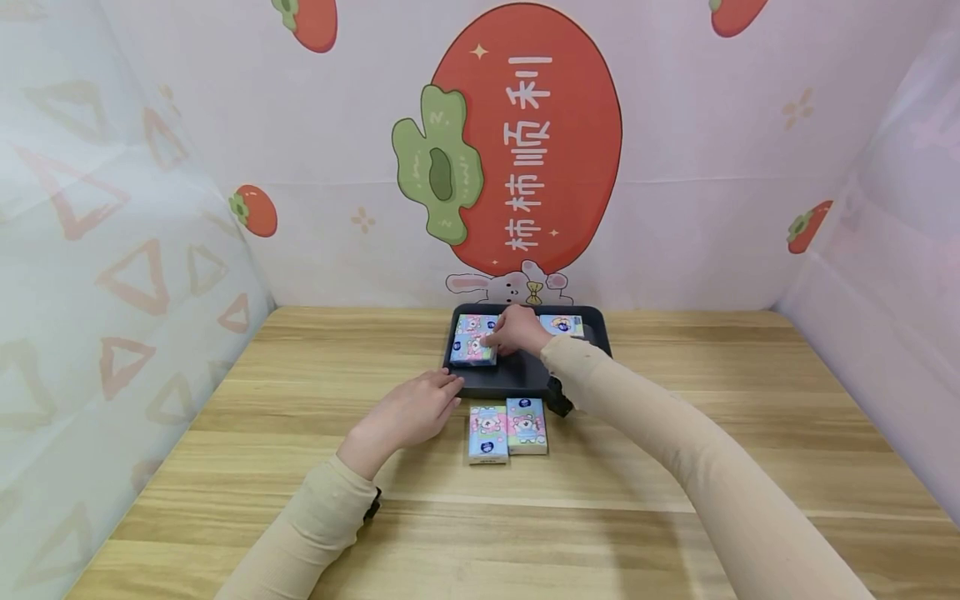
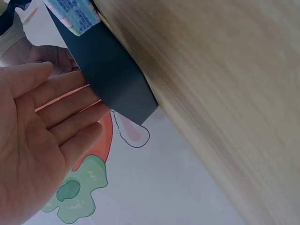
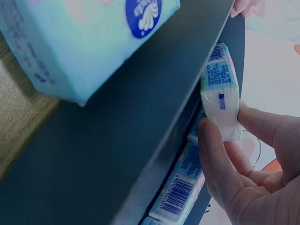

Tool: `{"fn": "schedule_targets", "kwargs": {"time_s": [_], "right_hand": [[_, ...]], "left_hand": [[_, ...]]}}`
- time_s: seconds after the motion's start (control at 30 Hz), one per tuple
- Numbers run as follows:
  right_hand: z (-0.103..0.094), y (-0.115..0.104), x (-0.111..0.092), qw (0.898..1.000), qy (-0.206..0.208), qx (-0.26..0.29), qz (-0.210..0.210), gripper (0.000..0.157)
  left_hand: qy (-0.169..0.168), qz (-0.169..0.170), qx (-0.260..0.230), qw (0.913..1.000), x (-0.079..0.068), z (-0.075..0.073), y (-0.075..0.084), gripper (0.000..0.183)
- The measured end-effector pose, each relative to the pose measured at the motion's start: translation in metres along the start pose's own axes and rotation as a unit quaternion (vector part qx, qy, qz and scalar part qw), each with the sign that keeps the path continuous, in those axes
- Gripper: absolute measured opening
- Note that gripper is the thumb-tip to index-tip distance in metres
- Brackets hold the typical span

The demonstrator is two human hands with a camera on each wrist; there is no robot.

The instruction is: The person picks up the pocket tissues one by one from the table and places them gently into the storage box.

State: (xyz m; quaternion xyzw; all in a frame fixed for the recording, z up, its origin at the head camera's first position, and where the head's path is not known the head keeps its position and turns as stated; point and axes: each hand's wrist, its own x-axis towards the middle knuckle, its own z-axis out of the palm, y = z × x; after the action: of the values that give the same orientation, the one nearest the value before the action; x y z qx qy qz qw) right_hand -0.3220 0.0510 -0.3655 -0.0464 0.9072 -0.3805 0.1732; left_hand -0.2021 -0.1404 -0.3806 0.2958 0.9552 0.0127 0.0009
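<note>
My right hand reaches over the black tray and pinches a pocket tissue pack between thumb and fingers. This pack, pink and blue with a cartoon print, is at the tray's left side in the head view. Behind it lies another tissue pack. One more tissue pack is at the back right of the tray, and the right hand partly hides the back row. My left hand has its fingers extended, with the fingertips at the tray's front left corner; in the left wrist view they meet the tray wall.
Two tissue packs, a left one and a right one, lie side by side on the wooden table in front of the tray. A printed cloth backdrop stands behind the tray, with more cloth at both sides.
</note>
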Motion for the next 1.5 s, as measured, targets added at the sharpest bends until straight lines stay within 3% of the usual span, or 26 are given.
{"fn": "schedule_targets", "kwargs": {"time_s": [0.27,0.57,1.5], "right_hand": [[0.0016,0.0028,0.0016,1.0,0.007,0.004,-0.014,0.028],[0.0035,0.0043,0.0057,1.0,0.005,-0.004,0.004,0.029],[0.0062,0.005,0.0061,1.0,0.004,-0.024,0.001,0.027]], "left_hand": [[0.004,0.003,0.002,1.0,0.0004,0.0002,-0.001,0.04],[0.004,0.005,-0.002,1.0,0.0003,-0.0006,-0.0004,0.04],[0.001,0.001,-0.004,1.0,-0.0003,-0.0017,0.0005,0.041]]}}
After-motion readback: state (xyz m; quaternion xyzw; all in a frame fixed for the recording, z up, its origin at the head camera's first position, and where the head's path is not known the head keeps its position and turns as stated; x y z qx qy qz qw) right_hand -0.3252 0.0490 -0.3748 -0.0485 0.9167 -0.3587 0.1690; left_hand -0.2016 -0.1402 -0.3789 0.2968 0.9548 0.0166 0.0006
